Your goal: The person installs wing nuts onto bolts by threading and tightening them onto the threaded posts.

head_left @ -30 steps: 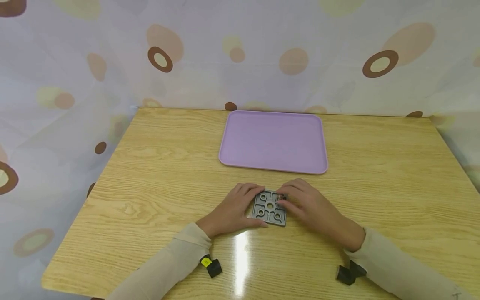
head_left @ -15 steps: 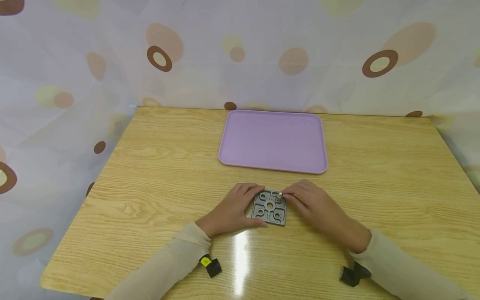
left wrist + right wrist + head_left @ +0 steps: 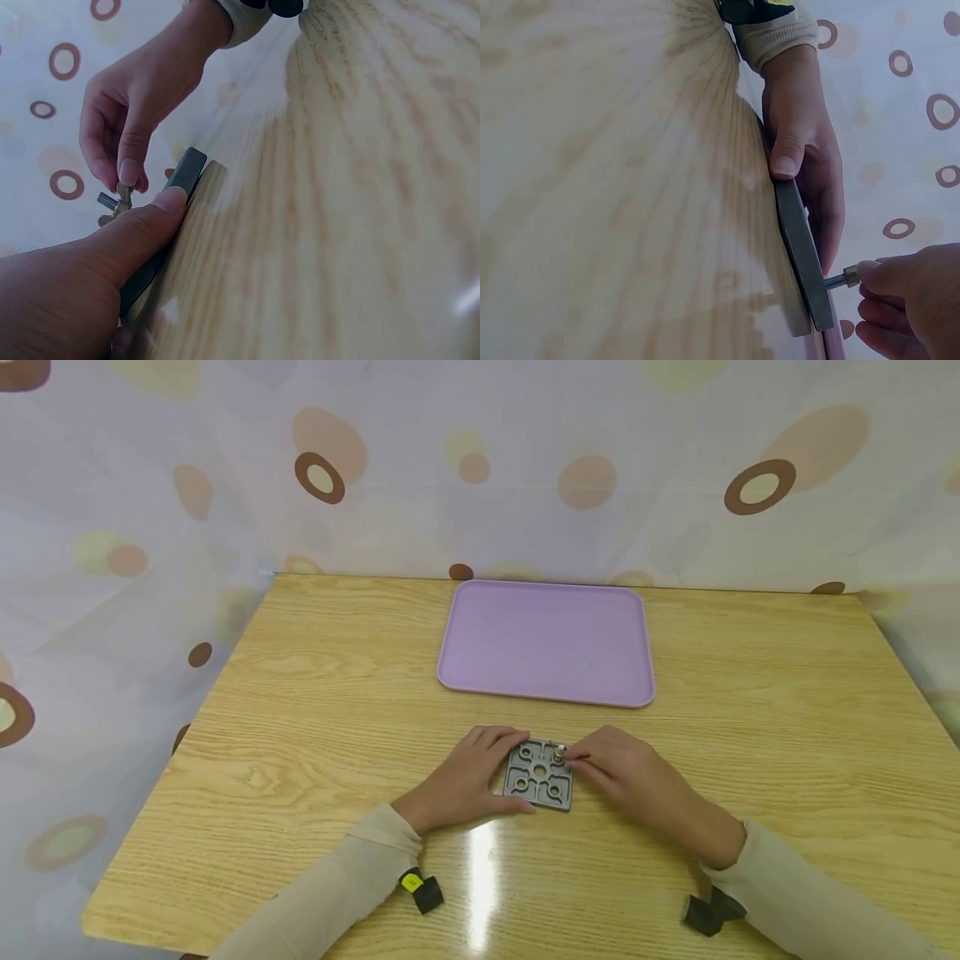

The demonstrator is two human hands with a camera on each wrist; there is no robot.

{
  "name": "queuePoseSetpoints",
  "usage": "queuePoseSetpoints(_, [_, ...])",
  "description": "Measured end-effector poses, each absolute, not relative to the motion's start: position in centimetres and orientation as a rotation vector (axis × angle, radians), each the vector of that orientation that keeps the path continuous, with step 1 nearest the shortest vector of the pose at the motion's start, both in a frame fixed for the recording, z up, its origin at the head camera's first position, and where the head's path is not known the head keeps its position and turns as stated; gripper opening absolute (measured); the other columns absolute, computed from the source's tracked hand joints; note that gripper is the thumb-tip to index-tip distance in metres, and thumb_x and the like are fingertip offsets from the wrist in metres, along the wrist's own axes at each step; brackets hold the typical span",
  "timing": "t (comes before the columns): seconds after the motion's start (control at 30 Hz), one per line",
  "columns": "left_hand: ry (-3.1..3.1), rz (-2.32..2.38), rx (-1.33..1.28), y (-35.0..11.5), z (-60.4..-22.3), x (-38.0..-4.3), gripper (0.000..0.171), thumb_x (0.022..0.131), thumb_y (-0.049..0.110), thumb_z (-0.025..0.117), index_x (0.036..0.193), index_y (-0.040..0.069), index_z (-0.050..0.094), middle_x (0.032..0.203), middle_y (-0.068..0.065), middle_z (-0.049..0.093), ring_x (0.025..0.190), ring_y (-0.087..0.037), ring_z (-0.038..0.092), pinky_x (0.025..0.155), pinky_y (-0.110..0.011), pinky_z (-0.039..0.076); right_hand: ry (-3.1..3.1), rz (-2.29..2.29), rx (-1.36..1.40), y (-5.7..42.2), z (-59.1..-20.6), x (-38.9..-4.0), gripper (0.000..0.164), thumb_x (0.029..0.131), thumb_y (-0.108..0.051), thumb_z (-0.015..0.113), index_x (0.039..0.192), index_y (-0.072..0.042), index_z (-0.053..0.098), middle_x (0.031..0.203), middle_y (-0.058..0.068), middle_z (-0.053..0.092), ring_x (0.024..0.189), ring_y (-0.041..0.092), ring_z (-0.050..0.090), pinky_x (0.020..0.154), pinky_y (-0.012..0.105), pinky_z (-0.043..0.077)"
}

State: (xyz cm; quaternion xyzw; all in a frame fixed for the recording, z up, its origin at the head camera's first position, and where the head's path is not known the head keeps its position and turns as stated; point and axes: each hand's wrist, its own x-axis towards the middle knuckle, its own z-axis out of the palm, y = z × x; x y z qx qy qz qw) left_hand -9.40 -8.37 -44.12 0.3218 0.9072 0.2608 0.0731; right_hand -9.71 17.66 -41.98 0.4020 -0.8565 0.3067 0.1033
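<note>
A square grey metal plate [image 3: 538, 774] with round holes and raised ribs lies on the table in the head view. My left hand [image 3: 468, 777] grips it from the left, thumb at the near edge and fingers at the far one. From its far right corner rises a threaded bolt [image 3: 835, 281]. On that bolt sits a brass-coloured wing nut [image 3: 122, 202], best seen in the left wrist view. My right hand [image 3: 626, 772] pinches one wing of the nut between thumb and index finger, the other fingers curled beneath.
Beyond the hands, a shallow purple tray [image 3: 547, 643] lies at the back of the wooden table [image 3: 337, 693]. A patterned cloth [image 3: 525, 468] hangs behind the table and along its sides.
My right hand's fingers covered the wing nut a second ago; they have shifted right and slightly nearer me, so bolt and nut show. The left hand and the plate stay still.
</note>
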Motion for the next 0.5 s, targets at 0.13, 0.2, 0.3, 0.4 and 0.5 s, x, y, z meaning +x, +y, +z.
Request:
queuePoseSetpoints(0.13, [2.719,0.794,0.964,-8.36,-44.02,-9.35,0.093,0.074,0.068,0.061,0.146,0.018,0.029,0.141,0.000,0.034,0.124,-0.015,0.031,0.104,-0.036,0.028,-2.513,0.892,1.230,17.53,-42.06,-9.77,0.014,0.084,-0.007,0.067,0.097,-0.011,0.069,0.100,-0.006,0.061,0.097,0.008,0.054,0.088,0.019,0.041])
queuePoseSetpoints(0.2, [2.715,0.801,0.966,-8.35,-43.96,-9.32,0.093,0.074,0.067,0.061,0.146,0.018,0.029,0.141,0.000,0.035,0.123,-0.014,0.031,0.103,-0.035,0.029,-2.500,0.866,1.252,17.39,-42.00,-9.81,0.013,0.084,-0.008,0.066,0.096,-0.010,0.069,0.101,-0.005,0.061,0.097,0.009,0.054,0.089,0.018,0.040])
queuePoseSetpoints(0.3, [2.712,0.809,0.962,-8.35,-43.88,-9.26,0.093,0.074,0.066,0.062,0.146,0.018,0.029,0.140,0.001,0.035,0.123,-0.014,0.031,0.103,-0.034,0.029,-2.482,0.856,1.278,17.18,-41.83,-9.83,0.013,0.084,-0.008,0.066,0.096,-0.010,0.069,0.101,-0.004,0.060,0.098,0.010,0.053,0.091,0.017,0.038])
queuePoseSetpoints(0.4, [2.710,0.814,0.958,-8.33,-43.85,-9.25,0.092,0.074,0.065,0.062,0.146,0.018,0.029,0.140,0.001,0.035,0.122,-0.014,0.031,0.103,-0.034,0.029,-2.464,0.818,1.290,17.02,-41.73,-9.85,0.012,0.084,-0.009,0.066,0.096,-0.010,0.069,0.101,-0.002,0.059,0.097,0.011,0.052,0.091,0.017,0.038])
queuePoseSetpoints(0.5, [2.708,0.815,0.957,-8.33,-43.81,-9.26,0.092,0.074,0.065,0.062,0.146,0.017,0.029,0.140,0.001,0.035,0.122,-0.014,0.031,0.102,-0.034,0.029,-2.446,0.782,1.301,16.91,-41.77,-9.88,0.012,0.084,-0.009,0.066,0.095,-0.009,0.068,0.101,-0.001,0.058,0.097,0.013,0.052,0.091,0.018,0.038])
